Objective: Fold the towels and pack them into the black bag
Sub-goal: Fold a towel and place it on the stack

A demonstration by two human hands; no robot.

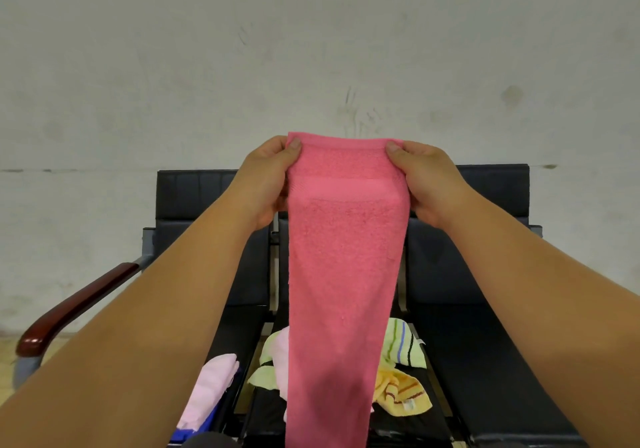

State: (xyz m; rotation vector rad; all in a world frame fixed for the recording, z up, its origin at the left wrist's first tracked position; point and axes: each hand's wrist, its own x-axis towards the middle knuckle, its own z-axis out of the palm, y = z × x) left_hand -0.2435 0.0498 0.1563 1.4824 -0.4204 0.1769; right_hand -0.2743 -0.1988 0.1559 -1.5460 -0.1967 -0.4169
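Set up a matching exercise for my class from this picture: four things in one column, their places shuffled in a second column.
Things
1. bright pink towel
2. yellow towel
3. wooden armrest
4. pale pink towel

Places
A. far left, beside the black seats
B. held up by the left hand and right hand
C. on a seat, left of the hanging towel
D. on a seat, right of the hanging towel

Pairs: 1-B, 2-D, 3-A, 4-C

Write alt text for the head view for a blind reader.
The left hand and right hand pinch the top corners of a long coral-pink terry towel, hanging before black padded seats where a green striped towel and a yellow striped towel lie.
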